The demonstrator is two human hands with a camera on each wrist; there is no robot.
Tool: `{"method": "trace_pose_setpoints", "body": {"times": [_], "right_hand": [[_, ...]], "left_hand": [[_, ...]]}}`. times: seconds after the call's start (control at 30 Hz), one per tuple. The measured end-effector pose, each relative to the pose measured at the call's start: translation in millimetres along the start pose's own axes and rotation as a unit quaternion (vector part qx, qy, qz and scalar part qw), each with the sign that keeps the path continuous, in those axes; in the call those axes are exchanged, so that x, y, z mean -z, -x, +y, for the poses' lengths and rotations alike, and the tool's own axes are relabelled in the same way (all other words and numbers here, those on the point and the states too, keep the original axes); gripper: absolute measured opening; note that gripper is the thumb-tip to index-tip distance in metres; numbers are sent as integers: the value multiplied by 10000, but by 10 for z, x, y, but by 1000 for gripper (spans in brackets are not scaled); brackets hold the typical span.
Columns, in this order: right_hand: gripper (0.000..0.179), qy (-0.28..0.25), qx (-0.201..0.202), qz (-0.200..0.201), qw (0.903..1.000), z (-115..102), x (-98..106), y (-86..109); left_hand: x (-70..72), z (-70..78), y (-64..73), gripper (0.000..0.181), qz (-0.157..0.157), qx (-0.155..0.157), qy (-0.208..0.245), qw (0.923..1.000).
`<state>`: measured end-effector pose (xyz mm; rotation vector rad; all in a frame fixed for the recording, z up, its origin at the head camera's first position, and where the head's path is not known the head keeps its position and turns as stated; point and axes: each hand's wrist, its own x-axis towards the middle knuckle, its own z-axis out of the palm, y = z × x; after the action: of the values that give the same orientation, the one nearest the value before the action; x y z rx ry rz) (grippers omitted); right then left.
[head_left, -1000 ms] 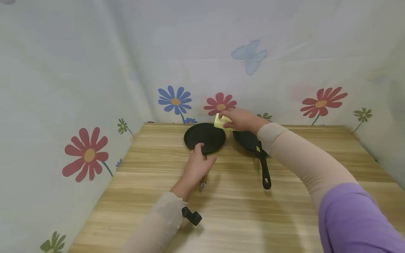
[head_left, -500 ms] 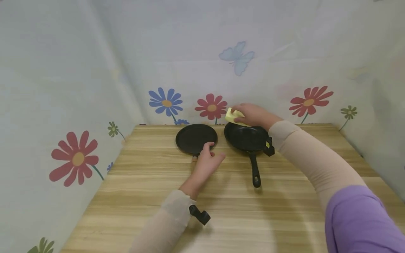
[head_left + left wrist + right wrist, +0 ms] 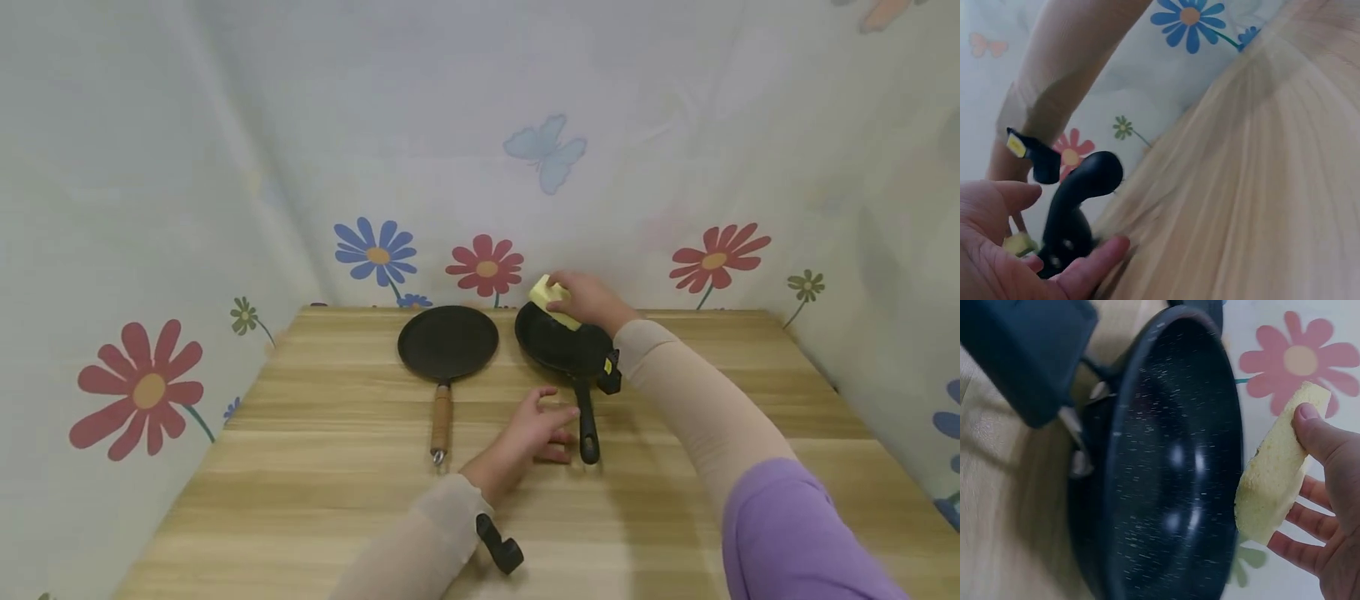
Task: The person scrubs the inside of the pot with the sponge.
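My right hand (image 3: 588, 298) pinches a pale yellow sponge (image 3: 1282, 469) between thumb and fingers, over the far rim of a deep black frying pan (image 3: 551, 343). In the right wrist view, light specks dot the pan's dark inside (image 3: 1172, 456). My left hand (image 3: 528, 435) hovers beside the pan's black handle (image 3: 587, 425), fingers spread and loosely bent. In the left wrist view the handle (image 3: 1088, 178) rises beyond the thumb and fingers, and none of them is curled round it. Whether a fingertip touches it I cannot tell.
A flat black pan (image 3: 447, 342) with a wooden handle (image 3: 442, 421) lies left of the deep pan on the wood-grain table (image 3: 337, 467). A flower-printed cloth (image 3: 420, 125) stands behind and at both sides. Black wrist cameras (image 3: 498, 546) sit on the wrists.
The left hand has moved right, from the flat pan's handle to the deep pan's handle. The right hand has carried the sponge from beside the flat pan over to the deep pan and lowered it.
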<state>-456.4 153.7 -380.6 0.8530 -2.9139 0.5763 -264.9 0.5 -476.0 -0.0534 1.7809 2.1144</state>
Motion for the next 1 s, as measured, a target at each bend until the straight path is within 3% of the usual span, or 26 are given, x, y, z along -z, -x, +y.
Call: {"method": "trace_pose_setpoints", "body": {"times": [0.13,0.33,0.63,1.0], "right_hand": [[50,-542,-395,-42,9977,83,-171,-18],[52,-1094,-895,-376,9892,161,-309,-37],[52,-967,-880,-554,9899,187,-377,-78],[52,-673,-668,-644,9934,237,-540,-128]], "left_hand": [[-64,-78,18,74,-415,190,410,9981],[-107,-142,-11,73,-623,120,714,9954],[-79,-218,-87,71,-876,-32,710,9936],[-38,-196,-66,70,-991,60,601,9932]]}}
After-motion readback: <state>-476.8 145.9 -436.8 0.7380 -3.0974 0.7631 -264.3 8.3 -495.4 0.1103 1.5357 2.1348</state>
